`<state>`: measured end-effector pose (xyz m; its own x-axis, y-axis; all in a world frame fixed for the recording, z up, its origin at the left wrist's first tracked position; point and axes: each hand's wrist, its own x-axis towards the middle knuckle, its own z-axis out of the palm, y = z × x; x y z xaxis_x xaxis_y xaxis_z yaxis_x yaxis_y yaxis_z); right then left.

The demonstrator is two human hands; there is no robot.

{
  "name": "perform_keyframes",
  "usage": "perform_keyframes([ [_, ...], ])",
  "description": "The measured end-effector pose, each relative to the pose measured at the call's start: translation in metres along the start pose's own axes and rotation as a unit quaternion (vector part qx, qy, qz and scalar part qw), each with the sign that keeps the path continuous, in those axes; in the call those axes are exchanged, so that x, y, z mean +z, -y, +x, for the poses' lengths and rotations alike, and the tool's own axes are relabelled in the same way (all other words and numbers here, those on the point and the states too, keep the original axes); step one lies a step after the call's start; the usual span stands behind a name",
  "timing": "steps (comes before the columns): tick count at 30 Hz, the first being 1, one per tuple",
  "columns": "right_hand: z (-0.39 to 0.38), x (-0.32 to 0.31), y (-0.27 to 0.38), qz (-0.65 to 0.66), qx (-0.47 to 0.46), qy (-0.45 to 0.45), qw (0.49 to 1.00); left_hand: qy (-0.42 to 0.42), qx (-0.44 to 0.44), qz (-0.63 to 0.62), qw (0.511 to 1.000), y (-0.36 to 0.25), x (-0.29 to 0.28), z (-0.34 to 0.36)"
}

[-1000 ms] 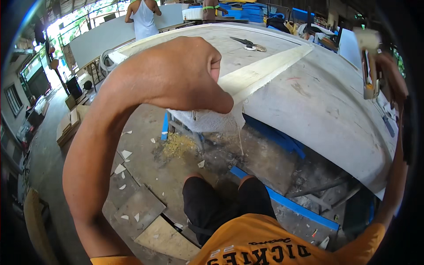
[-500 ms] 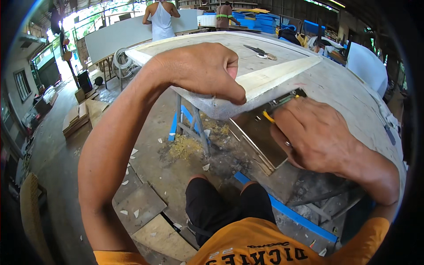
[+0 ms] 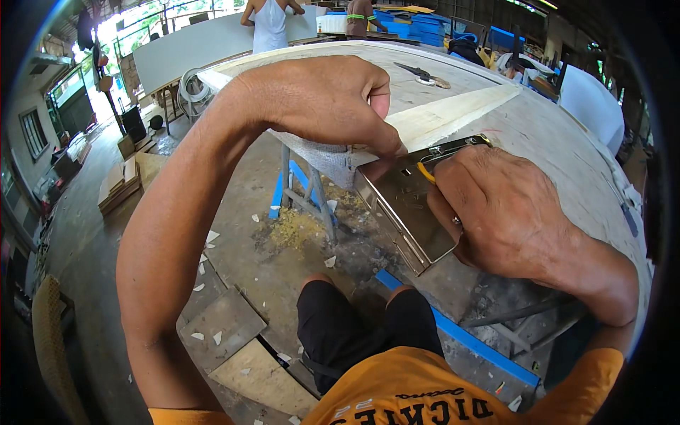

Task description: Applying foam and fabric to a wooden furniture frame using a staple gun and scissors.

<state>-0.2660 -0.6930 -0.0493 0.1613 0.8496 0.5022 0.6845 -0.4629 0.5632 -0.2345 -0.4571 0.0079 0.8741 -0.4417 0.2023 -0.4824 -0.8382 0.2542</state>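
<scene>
Here we see both hands at the near edge of a large greyish panel [image 3: 559, 159]. Our left hand [image 3: 326, 99] is closed into a loose fist, its wrist bent over and its thumb reaching toward the panel's corner. The fingers are folded under the palm, so we cannot tell whether they pinch any of the white cloth [image 3: 329, 163] that hangs just below them. A pale strip [image 3: 457, 117] runs from beside the thumb across the panel, away to the right.

Our right hand [image 3: 513, 205] is wrapped around the grip of a shiny metal tool [image 3: 418, 205], holding it firmly, with a yellow part showing by the index finger. The tool lies to the left of the right hand's knuckles and below the left thumb, its boxy body slanting down toward us. Its upper end sits close along the panel's edge; we cannot tell whether it touches.

Beyond the left hand, a pair of shears [image 3: 419, 74] lies on the panel, well apart from both hands. Under the panel we see metal legs [image 3: 322, 202], with yellowish crumbs [image 3: 294, 234] and white shards [image 3: 212, 236] on the floor, and a long blue strip [image 3: 489, 350] to the right of our knees. Farther off, a person in a white top [image 3: 269, 28] stands at a long grey board [image 3: 184, 60].
</scene>
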Motion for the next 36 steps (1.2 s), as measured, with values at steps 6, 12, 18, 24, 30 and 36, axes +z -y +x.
perform_keyframes([
  [6,0.0006,-0.0022,0.0028,0.005,-0.004,0.014,1.000,-0.008,-0.003,0.010,1.000,-0.0048,0.0003,-0.0036],
  [12,-0.0014,0.0005,0.0020,0.003,0.002,0.022,1.000,-0.008,-0.002,0.000,1.000,-0.0022,0.0010,-0.0029],
  [18,-0.0010,0.0012,0.0011,0.010,0.005,0.015,1.000,-0.001,0.006,0.004,1.000,-0.0006,0.0011,-0.0005],
  [24,0.0004,-0.0007,-0.0013,-0.004,-0.002,0.000,1.000,-0.012,0.002,0.036,0.999,-0.0038,0.0007,-0.0022],
  [30,0.0016,0.0007,-0.0019,0.005,-0.011,-0.005,1.000,-0.014,0.002,0.050,0.999,-0.0068,-0.0002,-0.0054],
  [36,0.0007,0.0021,-0.0003,0.003,-0.011,0.001,1.000,-0.023,0.008,0.030,0.999,-0.0021,0.0026,-0.0046],
])
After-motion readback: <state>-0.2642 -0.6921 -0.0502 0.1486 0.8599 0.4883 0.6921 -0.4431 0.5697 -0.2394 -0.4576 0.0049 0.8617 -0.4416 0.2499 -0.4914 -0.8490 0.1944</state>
